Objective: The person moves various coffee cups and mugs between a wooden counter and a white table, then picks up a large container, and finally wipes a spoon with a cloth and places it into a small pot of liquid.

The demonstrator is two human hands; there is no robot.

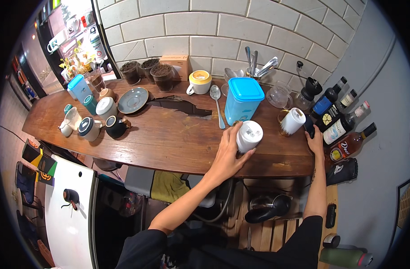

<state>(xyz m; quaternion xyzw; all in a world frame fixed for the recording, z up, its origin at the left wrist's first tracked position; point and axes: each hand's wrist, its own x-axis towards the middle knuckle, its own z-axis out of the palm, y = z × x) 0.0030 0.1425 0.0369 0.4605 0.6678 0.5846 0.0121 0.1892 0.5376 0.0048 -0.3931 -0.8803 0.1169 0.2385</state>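
Note:
My left hand (231,153) is wrapped round a white cup (249,134) near the front edge of the wooden counter; its base faces up. Just behind the cup stands a clear-blue plastic container (243,103) with a bright blue lid. My right hand (315,141) is closed on a black object (309,126) at the counter's right; its kind is partly hidden by the fingers. Between my hands, closer to the right one, is a white and brown cup (293,121), bottom up. A metal spoon (218,105) lies left of the blue container.
Several bottles (338,130) crowd the right end by the wall. Behind are a glass server (279,95), a hand grinder (311,89) and a yellow-white cup (199,82). Leftward sit a grey plate (133,100), a black cup (117,127) and pots of dark grounds (162,77). A kettle (268,208) stands below.

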